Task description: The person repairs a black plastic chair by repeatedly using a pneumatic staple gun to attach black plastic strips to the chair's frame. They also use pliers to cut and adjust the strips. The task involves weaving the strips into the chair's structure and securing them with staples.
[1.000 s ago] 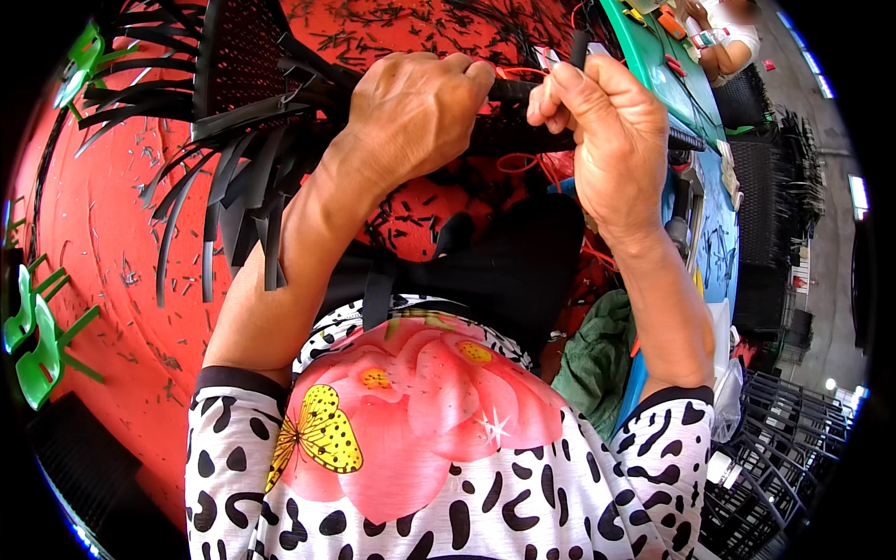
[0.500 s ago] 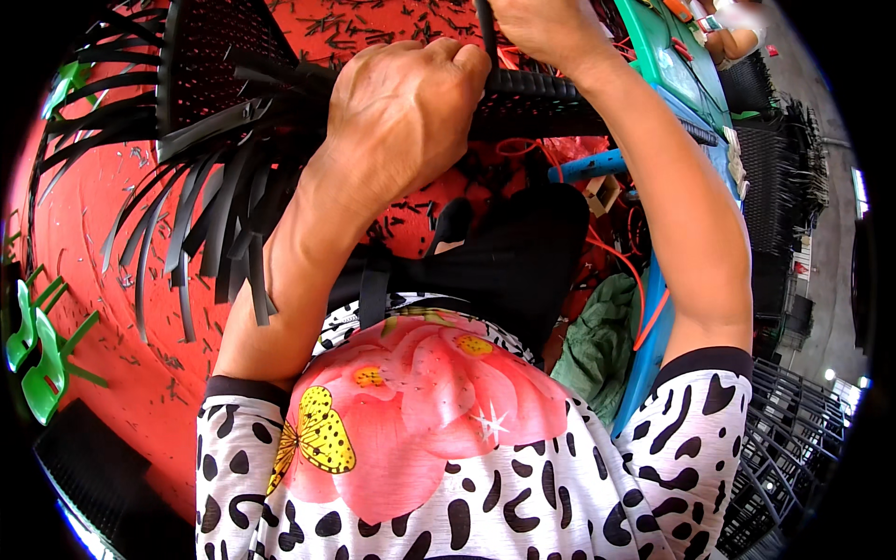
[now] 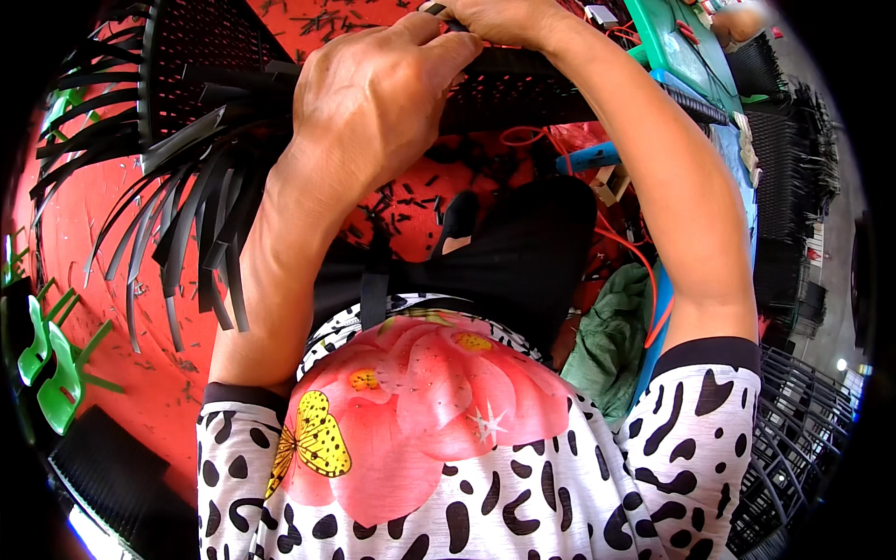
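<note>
Our left hand (image 3: 369, 98) over the black woven piece (image 3: 210, 70), its grip hidden; our right hand (image 3: 495, 17), fingers pinched on a black strip (image 3: 452, 21).

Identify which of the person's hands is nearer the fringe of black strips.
The left hand: it lies just right of the black strips, while the right hand is farther off, at the picture's top edge.

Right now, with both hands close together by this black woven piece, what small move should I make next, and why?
I'd perhaps brace the black woven piece with your left hand, then check your right hand's hold before pulling. Your hands nearly meet, the right fingers' grip is mostly hidden here, and loose black strips fan out at left, where they might snag.
</note>
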A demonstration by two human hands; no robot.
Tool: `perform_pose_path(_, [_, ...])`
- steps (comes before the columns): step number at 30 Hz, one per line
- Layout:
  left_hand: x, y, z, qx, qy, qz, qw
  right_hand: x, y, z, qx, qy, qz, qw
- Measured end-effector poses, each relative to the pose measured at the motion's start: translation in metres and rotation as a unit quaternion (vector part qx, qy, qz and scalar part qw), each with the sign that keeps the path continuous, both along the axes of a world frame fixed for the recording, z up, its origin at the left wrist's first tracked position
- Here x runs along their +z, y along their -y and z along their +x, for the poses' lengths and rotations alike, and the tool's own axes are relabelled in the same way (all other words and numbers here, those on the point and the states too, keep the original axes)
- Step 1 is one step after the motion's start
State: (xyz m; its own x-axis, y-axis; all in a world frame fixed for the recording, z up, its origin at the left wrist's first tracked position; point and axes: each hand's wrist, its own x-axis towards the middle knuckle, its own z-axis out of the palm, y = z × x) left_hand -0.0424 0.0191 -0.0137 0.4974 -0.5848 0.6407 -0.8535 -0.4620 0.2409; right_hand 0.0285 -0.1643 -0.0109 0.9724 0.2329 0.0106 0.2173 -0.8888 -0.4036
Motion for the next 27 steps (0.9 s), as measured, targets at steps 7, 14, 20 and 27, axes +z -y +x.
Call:
perform_pose_path(7, [-0.002,-0.001,0.001,-0.006,-0.013,0.004,1.000,0.041,0.004,-0.037,0.020,-0.192,0.284,0.939])
perform_pose_path(14, [0.006,0.000,-0.002,-0.023,-0.031,0.013,0.999,0.036,0.016,-0.033,0.136,-0.145,0.080,0.977])
perform_pose_path(20, [0.011,-0.004,0.002,-0.076,-0.032,0.006,0.997,0.041,0.010,-0.035,0.106,-0.109,0.172,0.973])
perform_pose_path(27, [0.014,-0.005,0.002,-0.092,-0.066,0.019,0.993,0.018,0.017,-0.026,0.036,-0.210,0.351,0.912])
